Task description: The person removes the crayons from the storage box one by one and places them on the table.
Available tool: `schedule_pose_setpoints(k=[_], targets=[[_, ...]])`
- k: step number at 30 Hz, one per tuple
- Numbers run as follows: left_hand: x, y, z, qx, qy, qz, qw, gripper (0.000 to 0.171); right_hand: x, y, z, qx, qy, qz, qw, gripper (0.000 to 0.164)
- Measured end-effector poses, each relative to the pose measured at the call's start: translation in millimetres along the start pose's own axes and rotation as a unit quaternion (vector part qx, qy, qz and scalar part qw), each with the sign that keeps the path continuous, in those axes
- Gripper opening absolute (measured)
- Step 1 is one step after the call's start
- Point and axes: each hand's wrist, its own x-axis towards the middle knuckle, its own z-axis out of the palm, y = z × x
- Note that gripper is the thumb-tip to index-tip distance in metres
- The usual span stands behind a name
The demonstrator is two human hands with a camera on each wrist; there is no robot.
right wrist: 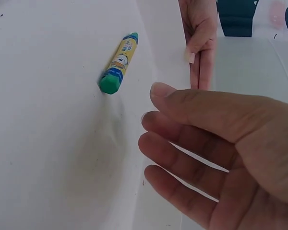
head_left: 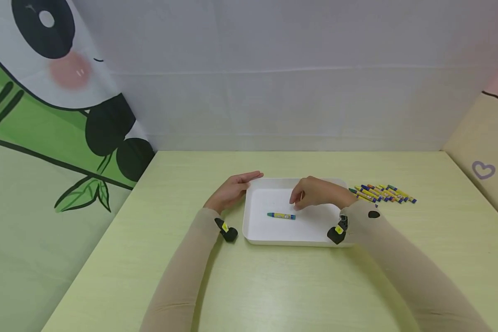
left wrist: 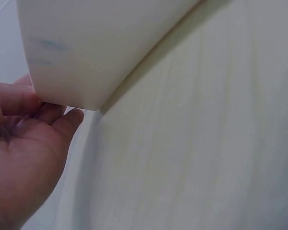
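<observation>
A green crayon point(head_left: 281, 216) in a yellow-and-blue wrapper lies inside the white tray point(head_left: 253, 237). At the tray's far left corner is my left hand point(head_left: 232, 190). In the left wrist view, the thumb and fingers point(left wrist: 69, 122) hold the corner of the tray wall point(left wrist: 86, 52). Over the tray, just beyond and to the right of the crayon, hovers my right hand point(head_left: 313, 191). From the right wrist, its fingers point(right wrist: 173, 151) look loosely bent and apart from the thumb, with nothing between them. The crayon point(right wrist: 119, 62) sits a little away from those fingertips.
Several crayons point(head_left: 383, 193) in yellow and blue wrappers lie in a slanted row on the table point(head_left: 274, 286), right of the tray and beyond the right forearm. A pale cloth backdrop point(head_left: 290, 101) stands behind the table, with printed cartoon figures at the sides.
</observation>
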Motion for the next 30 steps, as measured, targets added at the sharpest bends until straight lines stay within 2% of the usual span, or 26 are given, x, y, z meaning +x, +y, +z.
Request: schedule_pose_setpoints(k=[6,11,19,30], targets=[[1.1,0.8,0.3,0.003,-0.002,0.0,1.0,0.046,5.0,-8.6,4.4,-0.007,-0.03,0.009,0.999,0.009],[0.9,1.5,0.8,0.005,0.0,-0.003,1.0,0.046,8.2,-9.8,8.9,-0.01,-0.047,-0.001,0.999,0.008],[0.1,3.0,1.0,-0.002,-0.011,-0.001,0.9999,0.047,13.7,-9.7,14.7,-0.013,-0.054,0.021,0.998,0.008],[0.8,1.6,-0.3,-0.006,-0.009,-0.005,0.9999,0.047,15.2,-16.4,14.5,-0.031,-0.061,0.009,0.998,0.005]])
